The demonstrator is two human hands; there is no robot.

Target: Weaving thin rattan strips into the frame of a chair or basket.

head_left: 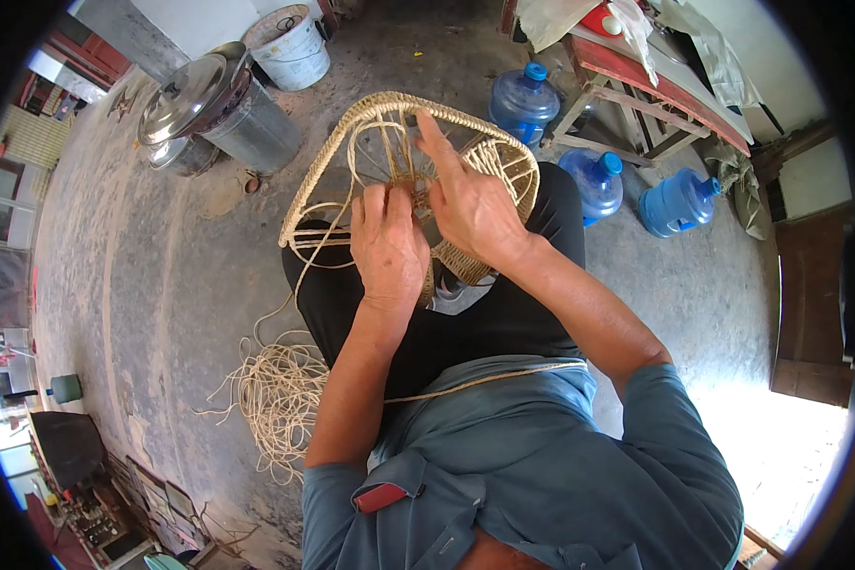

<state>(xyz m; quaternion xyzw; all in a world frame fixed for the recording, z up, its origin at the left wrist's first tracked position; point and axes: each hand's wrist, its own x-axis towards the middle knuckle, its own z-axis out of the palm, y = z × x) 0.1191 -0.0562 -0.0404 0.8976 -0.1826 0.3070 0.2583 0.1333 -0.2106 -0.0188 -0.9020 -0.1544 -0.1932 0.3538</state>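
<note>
A rounded frame (331, 158) wrapped in straw-coloured cord, partly woven, rests on my lap between my knees. Its kind is not certain. Several loose strands cross its opening, and a denser woven patch (489, 160) fills the right side. My left hand (388, 249) has its fingers bent over strands near the middle, closed on the cord. Close beside it, my right hand (475, 204) stretches its index finger toward the far rim. Its other fingers are folded; what they hold is hidden. From the frame, one cord (301, 275) runs down to a tangled pile (280, 404) on the floor at left.
Several blue water jugs (594, 182) stand or lie at right, near a red-edged wooden table (627, 81). At the far left are a metal bin (252, 128) with a lidded pot on it and a white bucket (290, 52). Another cord (484, 380) crosses my waist.
</note>
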